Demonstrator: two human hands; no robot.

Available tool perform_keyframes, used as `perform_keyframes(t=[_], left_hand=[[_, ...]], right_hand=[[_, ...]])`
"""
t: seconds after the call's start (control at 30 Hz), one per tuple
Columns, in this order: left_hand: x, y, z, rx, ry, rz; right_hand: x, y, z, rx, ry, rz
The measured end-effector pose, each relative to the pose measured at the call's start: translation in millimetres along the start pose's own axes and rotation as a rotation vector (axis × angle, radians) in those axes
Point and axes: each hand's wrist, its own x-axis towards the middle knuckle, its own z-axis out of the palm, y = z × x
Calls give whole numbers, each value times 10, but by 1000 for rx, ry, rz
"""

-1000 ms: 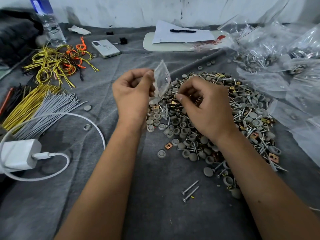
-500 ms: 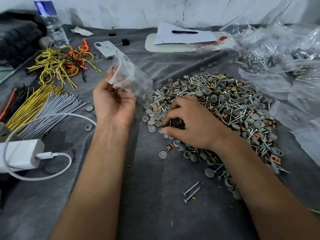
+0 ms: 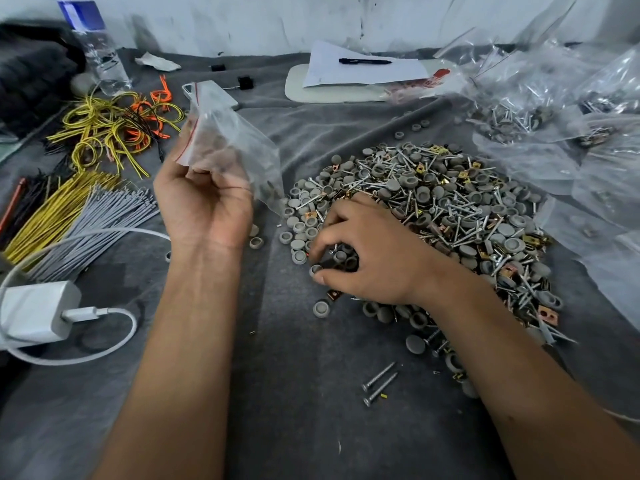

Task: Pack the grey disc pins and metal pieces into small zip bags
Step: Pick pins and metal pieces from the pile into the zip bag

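My left hand (image 3: 204, 199) was raised, palm toward me, fingers curled around the mouth end of a small clear zip bag (image 3: 228, 143) with a red seal strip; the bag hung open and slanted down to the right, its lower corner just above the near-left edge of the pile. I could not tell what, if anything, lay inside it. My right hand (image 3: 367, 254) lay palm down on the near-left edge of the pile (image 3: 450, 209), fingers curled and gathering several grey disc pins (image 3: 341, 256), the thumb pressing against one at the cloth.

The pile was a mix of grey disc pins, silver screws and small brass and copper metal pieces, heaped at centre right. One loose disc (image 3: 321, 308) lay just below my right hand, and two screws (image 3: 379, 384) lay side by side nearer me, apart from the pile. Filled and empty clear bags (image 3: 540, 98) were heaped at the far right, some showing screws and pins inside.

The surface was a grey cloth (image 3: 294, 410). On the left lay bundles of yellow and grey wire ties (image 3: 79, 209), looped yellow and orange wires (image 3: 114, 129), a white charger (image 3: 34, 317) with its cable, and a water bottle (image 3: 100, 53). At the back, paper with a black pen (image 3: 365, 61) rested on a pale board against a white wall.
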Motion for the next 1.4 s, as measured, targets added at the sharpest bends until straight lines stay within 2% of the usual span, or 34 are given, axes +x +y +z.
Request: perform_keyframes(t=[0.13, 0.3, 0.4, 0.6, 0.73, 0.87, 0.9, 0.97, 1.07, 1.13, 1.17, 1.23, 1.3, 1.4], left_hand=[[-2, 33, -26, -130, -1, -118], [-6, -16, -22, -59, 42, -186], [-22, -70, -20, 40, 13, -241], [-4, -159, -41, 287, 34, -221], [11, -172, -56, 297, 27, -213], [1, -137, -48, 289, -50, -187], [0, -146, -31, 340, -53, -117], [10, -182, -10, 590, -18, 170], [-2, -281, -35, 1153, -50, 722], [-26, -376, -116, 1542, -156, 950], [-38, -442, -172, 1721, -224, 994], [-46, -571, -286, 1991, -314, 947], [-34, -669, -386, 2087, -333, 842], [12, -723, -472, 2084, -310, 756]], right_hand=[[13, -38, 44, -11, -21, -32], [24, -44, 57, 8, -36, -52], [21, -15, 49, 69, -11, -21], [26, 57, -33, 272, 276, 85], [26, 65, -49, 358, 442, 136], [24, 75, -63, 369, 524, 183], [27, 79, -62, 369, 531, 191], [30, 86, -57, 381, 541, 203], [35, 96, -55, 410, 567, 210], [43, 106, -63, 451, 593, 226], [45, 117, -67, 472, 616, 237], [48, 142, -74, 489, 675, 258], [43, 168, -83, 482, 720, 286], [35, 166, -96, 412, 725, 277]])
